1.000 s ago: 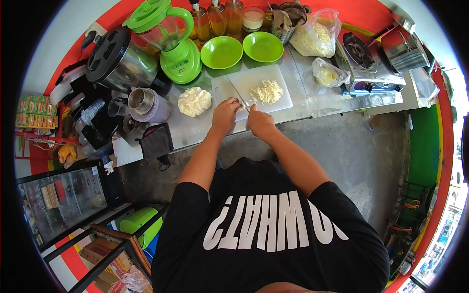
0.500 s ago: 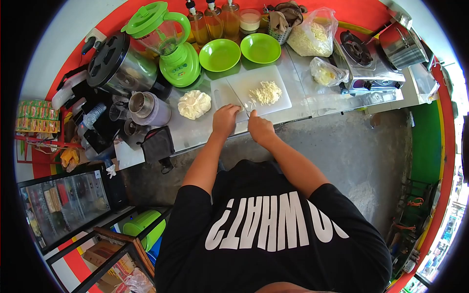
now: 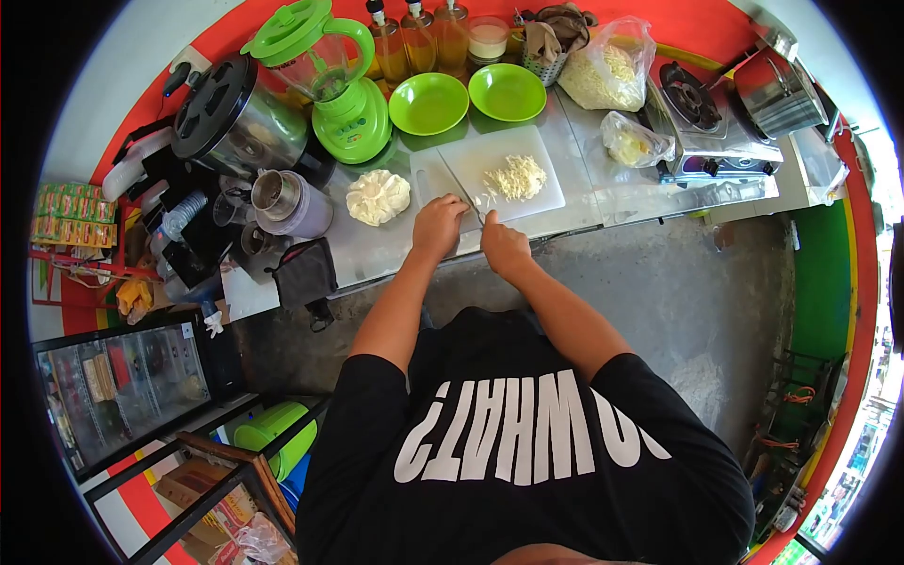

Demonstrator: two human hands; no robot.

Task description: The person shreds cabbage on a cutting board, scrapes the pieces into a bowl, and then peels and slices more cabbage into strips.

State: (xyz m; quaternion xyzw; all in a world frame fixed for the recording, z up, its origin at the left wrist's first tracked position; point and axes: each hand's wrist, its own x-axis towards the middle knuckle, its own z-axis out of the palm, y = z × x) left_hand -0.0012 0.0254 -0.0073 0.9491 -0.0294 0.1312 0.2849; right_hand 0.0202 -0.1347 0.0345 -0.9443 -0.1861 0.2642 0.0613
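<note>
My right hand (image 3: 506,243) is closed around the handle of a knife (image 3: 465,188), its blade slanting up and left across the white cutting board (image 3: 551,195). My left hand (image 3: 440,224) rests at the board's near edge, fingers curled down on a small pale cabbage piece beside the blade; most of that piece is hidden by the fingers. A few thin slivers lie just right of the blade. Beyond them is a heap of shredded cabbage (image 3: 516,179). Left of the board sits a larger pale cabbage chunk (image 3: 378,198).
Two green bowls (image 3: 428,104) stand behind the board, next to a green blender (image 3: 350,122) and oil bottles (image 3: 387,47). To the right are a bag of shredded cabbage (image 3: 607,75), a smaller bag (image 3: 637,141) and a stove (image 3: 720,141). A steel-and-purple container (image 3: 299,209) stands left.
Both hands stay at nearly the same spot, the knife still on the board. The whole view has shifted very slightly. The shredded heap looks unchanged.
</note>
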